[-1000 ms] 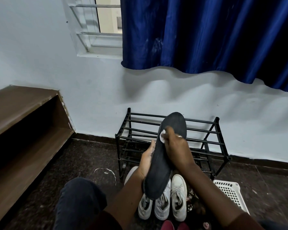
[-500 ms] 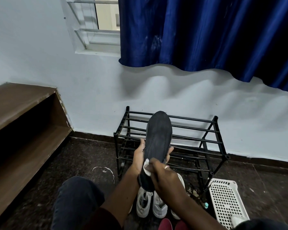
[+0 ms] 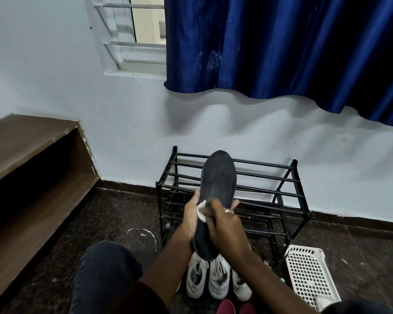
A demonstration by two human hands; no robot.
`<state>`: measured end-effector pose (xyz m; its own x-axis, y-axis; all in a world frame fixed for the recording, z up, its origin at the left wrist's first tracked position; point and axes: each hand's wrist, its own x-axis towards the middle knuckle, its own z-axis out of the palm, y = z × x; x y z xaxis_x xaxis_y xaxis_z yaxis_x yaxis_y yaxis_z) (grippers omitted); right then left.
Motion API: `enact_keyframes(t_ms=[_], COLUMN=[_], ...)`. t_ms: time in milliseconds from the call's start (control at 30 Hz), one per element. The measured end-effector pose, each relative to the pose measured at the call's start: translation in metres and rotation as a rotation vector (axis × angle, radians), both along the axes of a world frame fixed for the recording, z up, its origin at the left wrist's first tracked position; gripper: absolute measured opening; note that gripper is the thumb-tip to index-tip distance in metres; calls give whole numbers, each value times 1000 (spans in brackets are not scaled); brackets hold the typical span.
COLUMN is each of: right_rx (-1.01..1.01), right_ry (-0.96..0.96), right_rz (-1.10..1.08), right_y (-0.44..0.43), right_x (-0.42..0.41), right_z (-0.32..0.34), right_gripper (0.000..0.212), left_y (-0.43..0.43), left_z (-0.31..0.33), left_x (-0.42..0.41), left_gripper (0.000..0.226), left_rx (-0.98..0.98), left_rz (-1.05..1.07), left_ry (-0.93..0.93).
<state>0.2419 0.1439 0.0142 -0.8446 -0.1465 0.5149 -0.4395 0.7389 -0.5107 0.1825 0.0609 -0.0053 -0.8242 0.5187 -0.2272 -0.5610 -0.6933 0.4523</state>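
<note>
A dark grey insole [image 3: 218,182] stands nearly upright in front of me, toe end up. My left hand [image 3: 192,217] grips it from behind at its middle, fingertips showing at its right edge. My right hand [image 3: 225,225] lies over the insole's lower half and pinches a small white cloth [image 3: 201,210] against its left side. A ring shows on one right finger. The insole's heel end pokes out below my right wrist.
A black metal shoe rack [image 3: 281,200] stands against the white wall behind the insole. White sneakers [image 3: 218,277] sit on the dark floor below my hands, red shoes [image 3: 225,307] nearer. A white perforated basket [image 3: 309,275] lies at right, a brown wooden shelf [image 3: 32,177] at left. My knee [image 3: 104,268] is lower left.
My right hand with the cloth slid from near the insole's toe down towards its heel, then came back up a little. The insole swung from a rightward tilt to nearly upright.
</note>
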Motion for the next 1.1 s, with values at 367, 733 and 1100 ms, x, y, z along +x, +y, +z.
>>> enact_keyframes(t_ms=[367, 733, 1100], right_rx=[101, -1, 213], right_ry=[41, 51, 152], right_rz=[-52, -8, -120], right_y=[9, 1, 17], right_x=[9, 37, 11], right_z=[-1, -11, 5], right_gripper=[31, 22, 33], left_y=[-2, -8, -4], left_z=[3, 16, 18], left_x=[2, -10, 0], left_gripper=[76, 83, 77], left_rx=[-47, 18, 40], left_rz=[-31, 80, 46], left_ry=[-44, -71, -82])
